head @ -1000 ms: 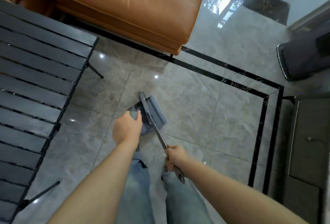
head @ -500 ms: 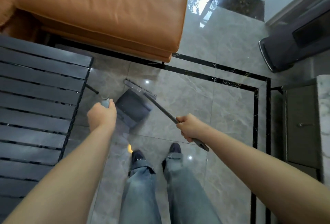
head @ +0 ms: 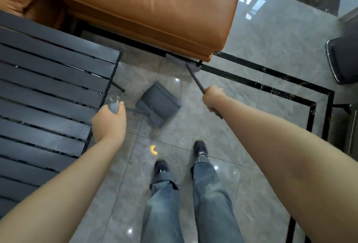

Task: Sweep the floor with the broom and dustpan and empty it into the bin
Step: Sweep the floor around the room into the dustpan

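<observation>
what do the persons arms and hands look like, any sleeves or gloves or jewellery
Both forearms are bare up to the frame edge, with no sleeves in view. The left hand and right hand wear no gloves, and no watch, bracelet or ring shows. Lower down, faded blue jeans with frayed hems and dark shoes.

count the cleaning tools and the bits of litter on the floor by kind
broom: 1, held in the right hand
dustpan: 1, handle held in the left hand
orange scrap on the floor near the feet: 1
total: 3
</observation>
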Available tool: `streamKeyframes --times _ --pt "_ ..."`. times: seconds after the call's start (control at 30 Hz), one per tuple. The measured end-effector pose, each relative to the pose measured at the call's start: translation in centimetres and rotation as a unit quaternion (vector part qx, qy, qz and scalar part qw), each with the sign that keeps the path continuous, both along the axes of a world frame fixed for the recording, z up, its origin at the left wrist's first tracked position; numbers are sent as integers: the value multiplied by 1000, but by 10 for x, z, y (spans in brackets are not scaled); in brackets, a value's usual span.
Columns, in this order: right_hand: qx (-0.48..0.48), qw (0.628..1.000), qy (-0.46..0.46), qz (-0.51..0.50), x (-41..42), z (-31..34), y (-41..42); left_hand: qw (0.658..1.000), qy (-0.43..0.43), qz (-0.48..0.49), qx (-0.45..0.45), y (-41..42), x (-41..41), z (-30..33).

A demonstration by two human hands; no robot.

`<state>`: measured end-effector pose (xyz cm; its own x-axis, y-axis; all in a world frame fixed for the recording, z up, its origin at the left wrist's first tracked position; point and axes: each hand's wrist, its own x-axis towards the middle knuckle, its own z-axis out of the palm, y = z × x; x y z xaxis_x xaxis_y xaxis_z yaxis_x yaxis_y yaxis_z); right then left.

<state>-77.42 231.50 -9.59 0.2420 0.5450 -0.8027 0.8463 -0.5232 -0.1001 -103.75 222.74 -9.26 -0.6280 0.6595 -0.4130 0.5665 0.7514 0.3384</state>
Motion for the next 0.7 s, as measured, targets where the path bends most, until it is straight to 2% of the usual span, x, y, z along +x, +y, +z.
streamKeyframes --times 0.13,0.2,0.37,0.43,0.6,0.7 --pt "14 1000 15 4 -23 -6 12 998 -42 48 -29 10 -13 4" --pt "-25 998 13 53 -37 -1 12 992 -89 78 -39 14 -10 2" --pt "-15 994 107 -30 -58 -19 -19 973 -170 150 -33 31 -8 -2" --pt "-50 990 129 -25 -69 -19 -46 965 -198 169 -32 35 -8 -2" --pt "-132 972 191 -43 -78 -13 -106 965 -197 159 -69 34 -8 2" --pt "-108 969 211 -74 -57 -4 -120 968 -179 162 -71 30 -8 8"
